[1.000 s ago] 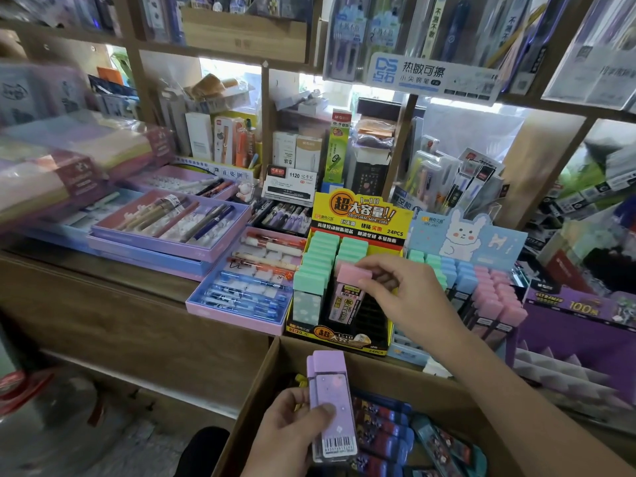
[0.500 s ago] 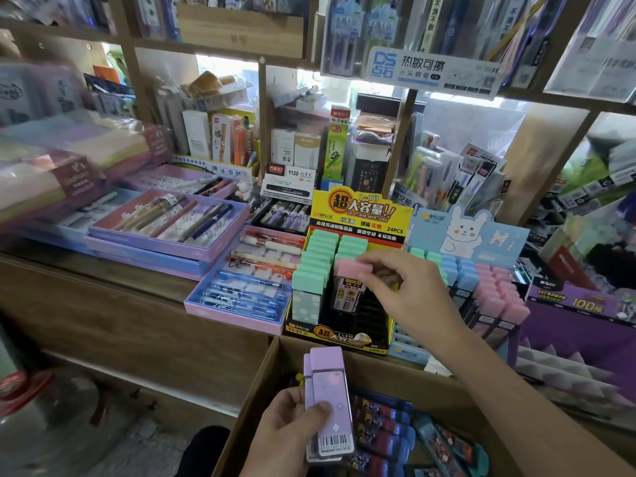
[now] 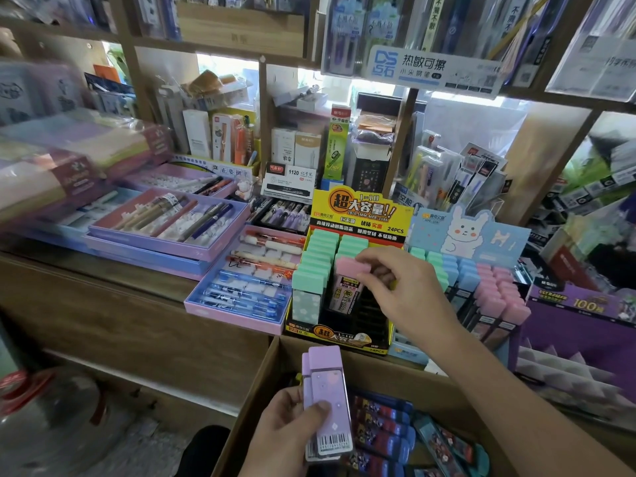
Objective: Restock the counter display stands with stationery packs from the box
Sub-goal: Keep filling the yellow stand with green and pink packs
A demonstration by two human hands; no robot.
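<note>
My right hand pinches the top of a pink-capped lead pack standing in the right column of the yellow and black display stand, just in front of several green-capped packs. My left hand grips a small stack of purple packs upright above the cardboard box at the bottom. More packs in blue and teal lie inside the box.
A bunny-printed stand with green, blue and pink packs sits right of the yellow one. Pink and blue pen trays lie on the wooden counter to the left. A purple stand is at far right, crowded shelves behind.
My right hand has kept its pinch on the pink pack in the stand, shifting it only slightly. The left hand's purple stack stays over the box.
</note>
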